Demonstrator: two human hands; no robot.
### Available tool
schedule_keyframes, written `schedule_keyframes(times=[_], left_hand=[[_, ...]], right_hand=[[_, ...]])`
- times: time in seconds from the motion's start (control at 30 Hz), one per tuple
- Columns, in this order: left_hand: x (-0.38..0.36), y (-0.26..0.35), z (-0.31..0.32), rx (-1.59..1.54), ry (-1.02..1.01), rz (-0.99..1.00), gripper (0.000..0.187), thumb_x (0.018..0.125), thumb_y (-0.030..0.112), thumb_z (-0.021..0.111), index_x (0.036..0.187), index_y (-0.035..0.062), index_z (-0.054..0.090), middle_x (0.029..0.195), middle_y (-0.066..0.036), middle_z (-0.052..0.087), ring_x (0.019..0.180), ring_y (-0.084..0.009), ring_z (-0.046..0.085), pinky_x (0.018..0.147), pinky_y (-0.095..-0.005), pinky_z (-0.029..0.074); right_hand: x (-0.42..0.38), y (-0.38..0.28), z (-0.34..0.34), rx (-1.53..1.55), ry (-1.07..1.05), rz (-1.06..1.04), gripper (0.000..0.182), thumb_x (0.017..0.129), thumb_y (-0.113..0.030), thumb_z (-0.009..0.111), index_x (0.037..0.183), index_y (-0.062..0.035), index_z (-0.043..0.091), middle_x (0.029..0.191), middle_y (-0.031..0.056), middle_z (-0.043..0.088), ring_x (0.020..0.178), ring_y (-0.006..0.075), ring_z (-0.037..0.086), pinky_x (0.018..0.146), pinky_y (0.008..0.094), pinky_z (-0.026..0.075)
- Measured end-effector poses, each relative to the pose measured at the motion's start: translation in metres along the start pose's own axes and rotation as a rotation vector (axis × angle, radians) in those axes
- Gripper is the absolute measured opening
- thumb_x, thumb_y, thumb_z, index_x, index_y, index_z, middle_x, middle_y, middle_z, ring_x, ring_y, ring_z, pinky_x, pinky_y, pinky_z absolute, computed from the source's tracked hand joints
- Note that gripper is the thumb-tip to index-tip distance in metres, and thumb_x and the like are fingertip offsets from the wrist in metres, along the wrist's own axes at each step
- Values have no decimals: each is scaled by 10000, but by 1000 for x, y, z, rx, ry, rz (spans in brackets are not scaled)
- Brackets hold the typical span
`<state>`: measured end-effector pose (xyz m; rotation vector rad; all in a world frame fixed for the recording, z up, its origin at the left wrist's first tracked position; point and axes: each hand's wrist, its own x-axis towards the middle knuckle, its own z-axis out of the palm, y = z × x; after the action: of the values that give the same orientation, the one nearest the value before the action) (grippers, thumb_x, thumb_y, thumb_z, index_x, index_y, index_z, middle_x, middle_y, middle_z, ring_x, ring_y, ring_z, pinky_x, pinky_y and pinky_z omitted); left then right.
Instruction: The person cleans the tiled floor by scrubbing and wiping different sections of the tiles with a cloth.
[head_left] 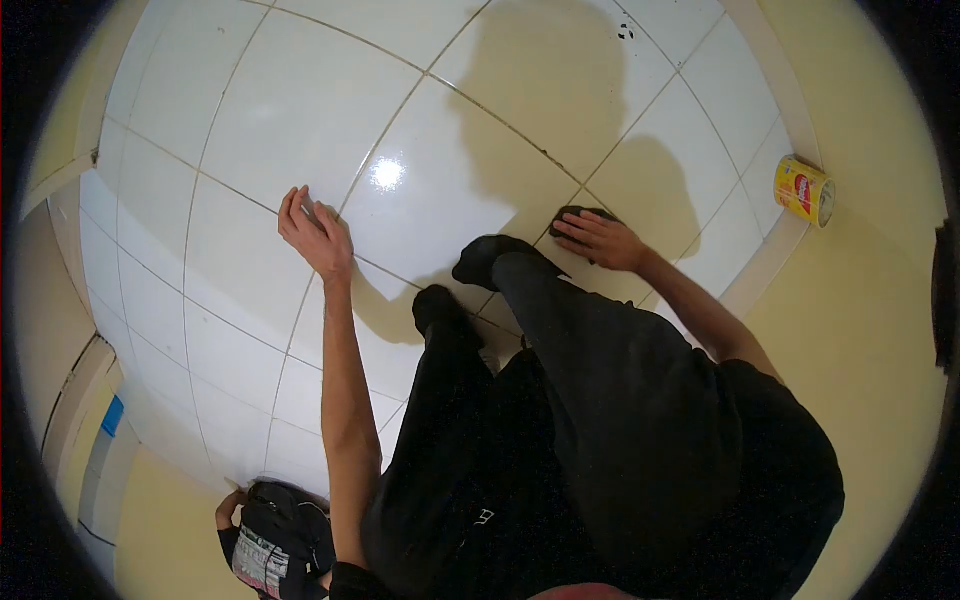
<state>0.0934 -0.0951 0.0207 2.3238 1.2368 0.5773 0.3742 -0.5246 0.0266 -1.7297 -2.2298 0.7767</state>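
Note:
My right hand [607, 241] lies flat on a dark cloth [572, 213], pressing it against the white tiled floor [290, 90]. The fingers cover most of the cloth, so its full shape is hidden. Out to the left, my left hand [318, 238] rests at the floor with its fingers loosely bent and apart, holding nothing. Between the hands are my feet in black socks [483, 258], close to the cloth.
A yellow can [803, 191] with a red label lies on its side by the right wall. Small dark specks [627, 31] mark the floor at the top. At lower left, a person in dark clothing [280, 535] is partly visible. A blue object [113, 415] sits at the left.

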Motion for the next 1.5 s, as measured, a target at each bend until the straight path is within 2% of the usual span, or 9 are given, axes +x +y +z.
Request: schedule_keyframes(times=[0.2,0.37,0.67,0.9,0.97,1.2,1.23,1.33,1.5], left_hand=[[0,-2,1,19,3,25,352,1017,110,535,1355,21,580,1439,-185,498,1342,-367,412,1144,-495,338],[-1,-2,1,5,5,32,360,1009,95,545,1360,19,576,1440,-192,497,1339,-367,416,1143,-490,343],[-2,-3,-1,6,-7,33,369,1008,85,540,1371,26,569,1458,-171,503,1355,-366,416,1150,-493,340],[-2,-4,-1,8,-9,39,374,1001,75,533,1369,22,572,1462,-191,495,1360,-370,412,1155,-497,342],[-1,-4,-1,7,6,43,361,1003,85,535,1357,29,581,1449,-172,513,1355,-363,423,1147,-500,334],[-1,0,-1,20,-8,23,365,1006,90,531,1362,21,576,1445,-189,494,1345,-369,412,1145,-495,342],[-1,1,-1,20,-11,21,365,1007,91,532,1363,21,576,1447,-189,492,1345,-368,411,1144,-495,342],[-1,1,-1,16,-7,17,365,1010,101,533,1364,21,576,1450,-190,488,1346,-368,411,1143,-494,343],[-2,-2,1,-12,17,36,355,1009,111,537,1349,23,590,1451,-156,501,1347,-359,409,1135,-495,340]], right_hand=[[33,71,-30,78,2,-176,806,815,-155,654,1576,-79,398,1695,151,275,1560,351,274,1298,508,235],[70,119,-76,-144,174,28,674,849,-44,644,1504,-72,490,1609,166,406,1481,377,391,1237,489,328],[84,174,-108,-270,394,264,657,871,37,602,1505,-89,489,1631,159,387,1527,347,344,1275,471,291],[27,74,-53,-111,228,24,724,854,-71,647,1549,-115,450,1661,105,372,1543,332,330,1278,487,284],[13,55,-45,-203,-45,87,769,847,-126,669,1571,-122,411,1693,88,302,1561,326,282,1291,493,265],[24,107,-56,-295,67,-202,893,784,-197,736,1593,-131,363,1709,99,253,1569,314,258,1303,450,263],[25,114,-69,-175,-112,-110,893,769,-222,740,1583,-132,383,1705,102,268,1558,317,289,1282,472,303],[33,147,-88,-325,63,-120,852,765,-181,735,1559,-102,438,1676,140,324,1542,325,321,1268,483,324],[47,207,-114,-327,375,186,560,951,-45,555,1509,-90,522,1604,151,428,1483,345,415,1245,466,354]])
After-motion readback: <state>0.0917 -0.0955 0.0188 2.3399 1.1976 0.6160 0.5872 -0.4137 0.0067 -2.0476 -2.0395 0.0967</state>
